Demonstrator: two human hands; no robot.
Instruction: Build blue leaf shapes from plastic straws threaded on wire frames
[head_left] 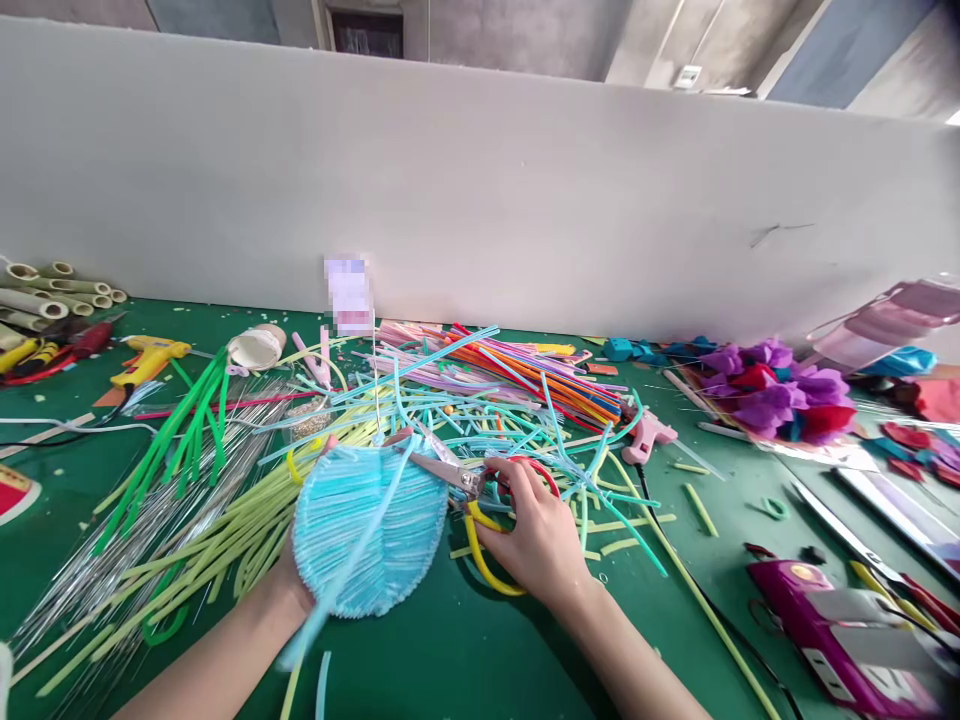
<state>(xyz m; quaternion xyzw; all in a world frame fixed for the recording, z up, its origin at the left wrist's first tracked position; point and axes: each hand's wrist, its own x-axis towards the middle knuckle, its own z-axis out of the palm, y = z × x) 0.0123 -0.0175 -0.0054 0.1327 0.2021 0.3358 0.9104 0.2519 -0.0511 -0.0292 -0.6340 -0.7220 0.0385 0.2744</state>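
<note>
At the left of the frame, one yellow glue gun (146,362) is lying on the green table (480,660), and one bunch of green chenille stems (191,430) is spreading beside it. One light-blue leaf-shaped piece (330,520) is standing out at the centre, one loose blue strand trailing down across its front. One pair of scissors (469,483) is reaching its upper edge, blades parted. Right of centre, one pink glue gun (646,436) is resting; one magenta device (795,590) is sitting at lower right.

The left hand (295,568) is holding the leaf-shaped piece from behind, forearm slanting up from lower left, most fingers hidden. The right hand (536,525) is gripping the scissors' handles, knuckles up, forearm rising from lower right.
</note>
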